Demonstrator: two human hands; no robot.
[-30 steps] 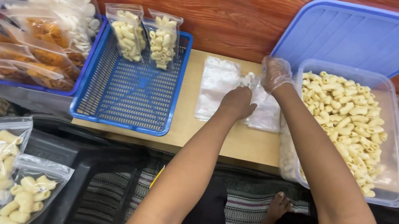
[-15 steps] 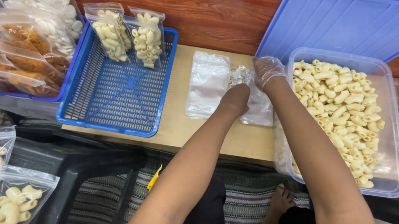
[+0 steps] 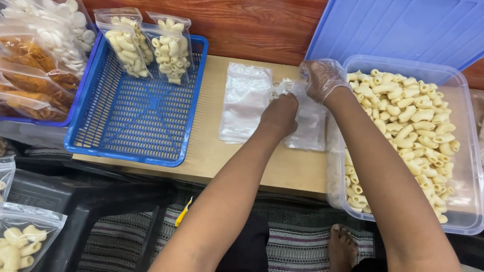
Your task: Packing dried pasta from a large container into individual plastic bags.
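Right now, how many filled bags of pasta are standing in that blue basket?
2. One filled bag leans at the back left of the blue basket, the other filled bag right beside it. None seems hidden there.

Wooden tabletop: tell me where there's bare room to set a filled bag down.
The tabletop is bare along its near edge, between the blue basket and the clear tub. The basket's mesh floor is open too. It is crowded around the empty bags, where both hands work.

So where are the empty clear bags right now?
The empty clear bags lie on the wooden table, between the blue basket and the clear tub of snacks, under both hands.
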